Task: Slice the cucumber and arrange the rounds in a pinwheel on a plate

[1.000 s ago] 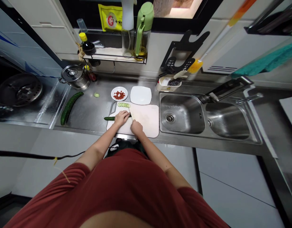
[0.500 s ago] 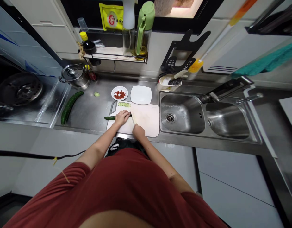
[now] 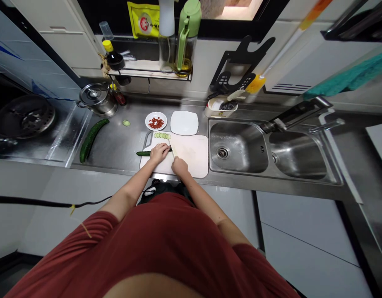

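Observation:
A dark green cucumber (image 3: 143, 153) lies across the left part of the white cutting board (image 3: 192, 161). My left hand (image 3: 159, 153) is closed over it near its cut right end. My right hand (image 3: 180, 167) is wrapped round the handle of a knife (image 3: 172, 150), whose thin blade points up and left beside the cucumber's end. Several pale cucumber slices (image 3: 162, 135) lie in a row at the board's upper left. Behind the board are a round plate (image 3: 147, 120) with chopped red pieces and a bare white square plate (image 3: 184, 123).
A whole cucumber (image 3: 90, 138) and a small green piece (image 3: 126, 123) lie on the counter at left. Beyond them are a steel pot (image 3: 99, 100) and a dark pan (image 3: 20, 116). The double sink (image 3: 240, 149) adjoins the board's right side.
My right hand and the knife have moved slightly left and up, and the blade reaches nearer the slices. My left hand stays on the cucumber.

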{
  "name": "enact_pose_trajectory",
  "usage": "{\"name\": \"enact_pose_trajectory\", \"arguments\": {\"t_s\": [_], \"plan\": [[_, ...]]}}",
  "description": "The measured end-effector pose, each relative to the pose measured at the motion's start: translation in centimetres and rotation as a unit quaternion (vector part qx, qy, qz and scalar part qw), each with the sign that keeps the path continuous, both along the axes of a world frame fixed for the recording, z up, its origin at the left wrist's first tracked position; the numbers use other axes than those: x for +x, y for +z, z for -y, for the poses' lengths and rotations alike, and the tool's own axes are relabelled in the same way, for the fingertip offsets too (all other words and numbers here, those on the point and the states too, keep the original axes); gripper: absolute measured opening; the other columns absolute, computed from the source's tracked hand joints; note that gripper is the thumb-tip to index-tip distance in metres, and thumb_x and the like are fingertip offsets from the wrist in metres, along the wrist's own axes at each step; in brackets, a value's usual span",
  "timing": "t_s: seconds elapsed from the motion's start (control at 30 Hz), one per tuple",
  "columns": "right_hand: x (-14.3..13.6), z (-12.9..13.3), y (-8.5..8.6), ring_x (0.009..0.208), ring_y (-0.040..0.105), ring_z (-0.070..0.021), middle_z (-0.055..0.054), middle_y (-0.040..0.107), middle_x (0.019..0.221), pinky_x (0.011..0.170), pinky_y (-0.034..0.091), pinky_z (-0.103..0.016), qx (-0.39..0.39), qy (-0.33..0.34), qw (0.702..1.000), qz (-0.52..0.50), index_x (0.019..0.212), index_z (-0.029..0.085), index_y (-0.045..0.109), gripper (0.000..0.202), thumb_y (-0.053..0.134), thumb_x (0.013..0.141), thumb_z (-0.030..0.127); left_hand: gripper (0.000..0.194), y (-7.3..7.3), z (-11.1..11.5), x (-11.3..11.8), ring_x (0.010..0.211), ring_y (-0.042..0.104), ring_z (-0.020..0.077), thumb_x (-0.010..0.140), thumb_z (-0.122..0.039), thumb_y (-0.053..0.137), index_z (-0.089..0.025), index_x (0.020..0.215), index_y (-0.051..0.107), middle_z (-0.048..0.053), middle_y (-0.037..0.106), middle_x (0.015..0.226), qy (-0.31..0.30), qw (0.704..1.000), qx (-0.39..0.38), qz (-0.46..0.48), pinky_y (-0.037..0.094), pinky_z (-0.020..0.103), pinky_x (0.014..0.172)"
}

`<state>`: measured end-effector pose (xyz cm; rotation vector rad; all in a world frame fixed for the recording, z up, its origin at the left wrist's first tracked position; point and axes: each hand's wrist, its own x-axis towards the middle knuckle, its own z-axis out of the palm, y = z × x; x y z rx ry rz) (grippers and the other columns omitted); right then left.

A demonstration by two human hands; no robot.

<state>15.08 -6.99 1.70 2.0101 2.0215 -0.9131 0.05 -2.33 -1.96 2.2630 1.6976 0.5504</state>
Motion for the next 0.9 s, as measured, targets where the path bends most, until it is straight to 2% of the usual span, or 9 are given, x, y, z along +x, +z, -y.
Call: {"name": "enact_pose_trajectory", "arguments": {"t_s": [0.33, 0.9], "plan": [[-0.3, -0.5, 0.3, 0.104, 0.064, -0.0238, -0.017, 0.066, 0.11, 0.083, 0.047, -0.031, 0.0, -0.009, 1.0, -0.003, 0.114, 0.013, 0.055, 0.026, 0.039, 0.093, 0.014, 0.032, -0.1, 0.1, 0.0, 0.099, 0.057, 0.0217, 0.096, -0.04, 0.042, -0.027, 0.106, 0.069, 0.005, 0.065, 0.11, 0.002, 1.0, -0.002, -0.002, 0.046, 0.033, 0.076], [1.4, 3.6, -0.1, 0.101, 0.065, -0.0244, -0.017, 0.066, 0.107, 0.082, 0.048, -0.032, -0.009, 0.005, 1.0, 0.012, 0.111, 0.013, 0.054, 0.024, 0.039, 0.092, 0.013, 0.03, -0.3, 0.0, -0.2, 0.103, 0.057, 0.0209, 0.095, -0.038, 0.044, -0.027, 0.107, 0.069, 0.005, 0.065, 0.111, 0.0, 1.0, -0.004, 0.02, 0.046, 0.032, 0.084]]}}
